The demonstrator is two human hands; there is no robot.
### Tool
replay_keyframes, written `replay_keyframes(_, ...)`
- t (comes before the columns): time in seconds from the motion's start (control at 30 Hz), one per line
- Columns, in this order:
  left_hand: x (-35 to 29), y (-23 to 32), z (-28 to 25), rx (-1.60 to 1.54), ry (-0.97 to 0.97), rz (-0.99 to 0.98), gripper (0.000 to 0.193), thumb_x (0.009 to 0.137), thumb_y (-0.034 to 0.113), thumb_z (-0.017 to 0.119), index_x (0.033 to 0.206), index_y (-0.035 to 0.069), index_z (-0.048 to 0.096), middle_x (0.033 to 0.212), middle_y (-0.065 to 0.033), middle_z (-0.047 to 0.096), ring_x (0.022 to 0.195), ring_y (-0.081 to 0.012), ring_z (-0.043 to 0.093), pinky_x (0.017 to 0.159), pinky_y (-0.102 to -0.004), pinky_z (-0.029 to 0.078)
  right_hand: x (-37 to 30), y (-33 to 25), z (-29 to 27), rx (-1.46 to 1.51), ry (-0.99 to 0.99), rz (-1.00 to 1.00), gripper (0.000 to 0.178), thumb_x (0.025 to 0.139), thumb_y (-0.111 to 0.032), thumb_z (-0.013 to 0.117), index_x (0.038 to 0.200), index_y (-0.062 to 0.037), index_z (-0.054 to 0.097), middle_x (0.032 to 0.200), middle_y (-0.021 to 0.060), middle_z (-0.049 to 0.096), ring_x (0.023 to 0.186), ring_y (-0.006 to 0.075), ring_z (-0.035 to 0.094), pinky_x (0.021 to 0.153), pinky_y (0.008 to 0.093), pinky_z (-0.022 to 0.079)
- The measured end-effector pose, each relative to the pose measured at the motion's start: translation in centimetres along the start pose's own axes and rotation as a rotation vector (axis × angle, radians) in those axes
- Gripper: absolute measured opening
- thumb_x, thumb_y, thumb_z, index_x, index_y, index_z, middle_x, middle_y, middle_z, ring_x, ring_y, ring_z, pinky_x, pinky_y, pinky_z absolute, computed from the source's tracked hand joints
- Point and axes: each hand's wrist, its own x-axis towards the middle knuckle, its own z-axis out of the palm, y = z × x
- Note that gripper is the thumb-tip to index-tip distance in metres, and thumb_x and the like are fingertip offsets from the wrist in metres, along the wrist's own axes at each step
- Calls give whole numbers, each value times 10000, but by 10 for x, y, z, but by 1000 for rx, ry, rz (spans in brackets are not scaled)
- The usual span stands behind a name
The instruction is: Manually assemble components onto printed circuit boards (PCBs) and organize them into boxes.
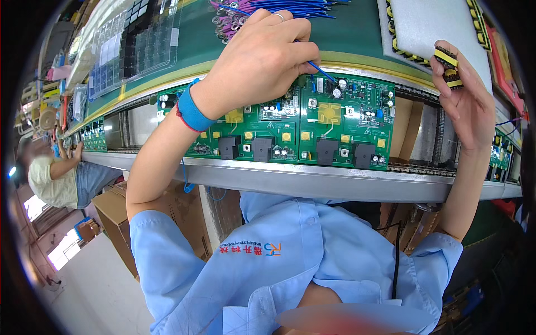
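Note:
My left hand [262,62], a blue band round its wrist, reaches over the green circuit boards. Its fingers are pinched on a blue wire [322,71], one end of which slants down toward capacitors on the right board [365,131]. The left board [254,125] lies partly beneath this hand. Raised at the right, my right hand [469,106] grips small black-and-yellow wound components [446,58] between thumb and fingers. Beyond the left hand lies a bundle of blue wires [307,8] with pinkish-purple ends and ring terminals [226,23].
The boards sit between rails with a metal front edge [312,177]. A white foam sheet [421,28], edged with black-and-yellow components, lies at the far right. A clear plastic tray [159,53] stands far left. Another person [58,176] works farther left, near cardboard boxes [120,223].

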Motion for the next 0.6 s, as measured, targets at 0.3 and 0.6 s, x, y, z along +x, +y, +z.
replay_keyframes(0.3, 3, 10, -4, 230, -21, 212, 193, 655, 160, 665, 843, 137, 632, 795, -8, 471, 773, -194, 492, 705, -328, 381, -4, -5, 19, -365, 94, 48, 483, 981, -284, 466, 1327, 53, 469, 1005, 96, 592, 701, 46, 445, 457, 136, 334)
replay_keyframes(0.6, -8, 14, -8, 197, -114, 136, 275, 679, 144, 674, 949, 100, 645, 895, -19, 533, 873, -192, 545, 775, -329, 408, -7, 15, 62, -748, 73, 29, 273, 903, -105, 584, 1168, -48, 608, 955, 22, 557, 834, 76, 515, 706, 200, 425)
